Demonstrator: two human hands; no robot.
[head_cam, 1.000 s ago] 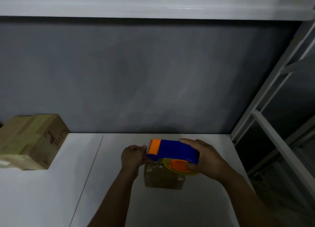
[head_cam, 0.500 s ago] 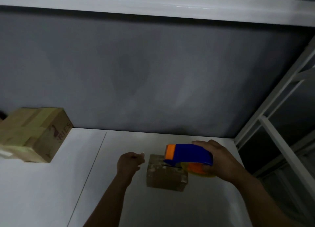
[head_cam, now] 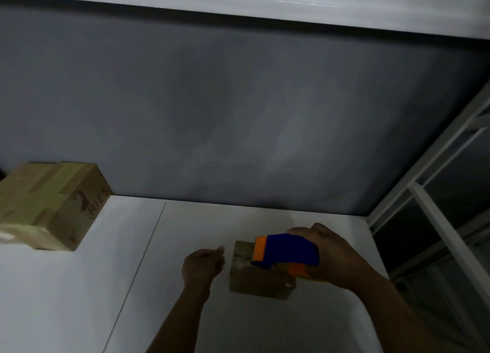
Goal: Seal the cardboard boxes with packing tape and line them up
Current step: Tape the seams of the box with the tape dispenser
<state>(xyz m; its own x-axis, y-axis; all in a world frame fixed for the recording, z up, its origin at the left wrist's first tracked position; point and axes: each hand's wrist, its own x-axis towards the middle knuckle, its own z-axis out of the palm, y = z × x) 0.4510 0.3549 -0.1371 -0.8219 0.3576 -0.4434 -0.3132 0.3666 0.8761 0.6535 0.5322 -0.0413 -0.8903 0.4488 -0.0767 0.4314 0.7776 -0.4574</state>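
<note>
We have the small box sitting on the white table in the lower middle of the frame. The right hand is wrapped around the blue and orange tape dispenser, whose orange front end is over the box's top, near its far left edge. The dim light does not show whether it is touching. The left hand is just left of the box and apart from it, fingers curled in, with nothing in them that we can make out. As we read it, a strip is being laid across the top seam, and a box this light will likely slide under the pull. So we would bring the left hand onto the box's near left side to steady it first. Then we would press the dispenser's front down and draw it straight along the seam. Let the tape run a little way down the side before we cut it. The big box at the left edge, against the grey wall, shows pale bands of tape on top, so it gives us the line to match.
</note>
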